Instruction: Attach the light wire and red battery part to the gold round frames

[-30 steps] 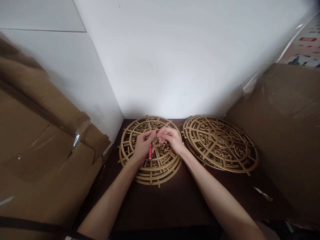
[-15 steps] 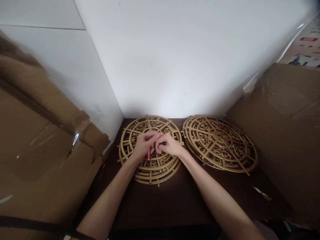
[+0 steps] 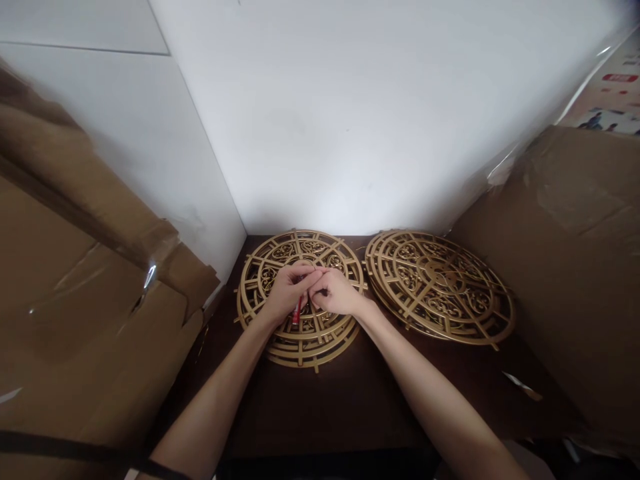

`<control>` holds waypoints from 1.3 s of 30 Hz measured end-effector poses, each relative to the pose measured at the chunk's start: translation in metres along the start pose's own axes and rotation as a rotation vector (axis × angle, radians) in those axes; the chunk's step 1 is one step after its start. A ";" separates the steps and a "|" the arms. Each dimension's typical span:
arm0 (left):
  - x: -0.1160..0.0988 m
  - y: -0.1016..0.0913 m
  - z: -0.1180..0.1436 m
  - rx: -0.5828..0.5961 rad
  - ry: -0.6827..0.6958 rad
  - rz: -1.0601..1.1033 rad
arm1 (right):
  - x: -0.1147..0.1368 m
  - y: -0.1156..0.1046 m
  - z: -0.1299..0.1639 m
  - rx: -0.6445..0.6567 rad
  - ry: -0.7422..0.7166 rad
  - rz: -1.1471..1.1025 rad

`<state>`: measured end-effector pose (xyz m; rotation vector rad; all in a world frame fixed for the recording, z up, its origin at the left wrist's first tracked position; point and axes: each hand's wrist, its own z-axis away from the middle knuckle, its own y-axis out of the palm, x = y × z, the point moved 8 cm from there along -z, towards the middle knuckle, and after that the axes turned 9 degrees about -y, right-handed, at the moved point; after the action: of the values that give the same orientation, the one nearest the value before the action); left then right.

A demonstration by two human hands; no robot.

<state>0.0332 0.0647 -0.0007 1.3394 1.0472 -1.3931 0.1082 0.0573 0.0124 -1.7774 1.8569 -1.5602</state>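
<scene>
L hand [image 3: 286,294]: fingers curled shut round a small red tool [image 3: 298,311], gripped upright-ish; red end pokes out below the palm. Rests on top of the left stack.
R hand [image 3: 336,294]: fingers bent, tips pinched together at the centre of the stack, touching L hand's fingertips. Whether it has hold of anything – can't tell, too small/hidden.
Red tool: in L hand, over middle of left stack; tip hidden by fingers.
Left stack [image 3: 305,333]: round gold fretwork discs, several piled flat, w/ scroll pattern & spokes; sits on counter near the wall corner, under both hands.
Right stack [image 3: 440,287]: same kind of gold discs, piled flat just beside left stack, rims nearly touching; no hand on it.
Counter [image 3: 350,400]: dark brown, both forearms reach across it.
Cardboard L [image 3: 75,300]: big brown box, taped, next to counter.
Cardboard R [image 3: 565,253]: brown box against right stack's far side.
Scrap [image 3: 523,385]: small pale bit on counter, front right, well apart from hands.
</scene>
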 end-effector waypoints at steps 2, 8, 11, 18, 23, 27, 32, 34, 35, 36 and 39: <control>-0.001 0.000 0.000 0.004 0.016 -0.018 | 0.000 0.001 0.000 0.017 0.010 0.025; 0.000 0.000 0.000 0.042 0.013 -0.032 | 0.001 0.001 0.000 0.046 0.033 0.069; 0.001 0.001 0.000 0.066 -0.022 -0.034 | 0.002 0.002 0.000 0.052 0.034 0.069; 0.003 -0.006 -0.002 -0.034 -0.054 0.086 | -0.003 -0.003 0.003 -0.042 0.087 -0.234; 0.004 -0.006 -0.003 -0.039 -0.072 0.218 | -0.010 -0.020 0.007 -0.334 0.125 -0.290; 0.003 -0.008 -0.002 -0.060 -0.070 0.251 | -0.016 -0.024 0.009 -0.458 0.194 -0.313; 0.005 -0.011 -0.004 -0.080 -0.068 0.295 | -0.018 -0.030 0.009 -0.511 0.226 -0.300; 0.005 -0.011 -0.004 -0.083 -0.075 0.297 | -0.018 -0.033 0.010 -0.523 0.233 -0.292; 0.006 -0.011 -0.004 -0.085 -0.081 0.297 | -0.017 -0.034 0.010 -0.528 0.235 -0.282; 0.005 -0.010 -0.003 -0.088 -0.087 0.299 | -0.017 -0.035 0.010 -0.534 0.238 -0.270; 0.003 -0.011 -0.002 -0.110 -0.084 0.312 | -0.017 -0.038 0.012 -0.563 0.240 -0.232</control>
<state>0.0233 0.0690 -0.0039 1.2892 0.8074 -1.1327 0.1462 0.0729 0.0255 -2.1741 2.4750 -1.4715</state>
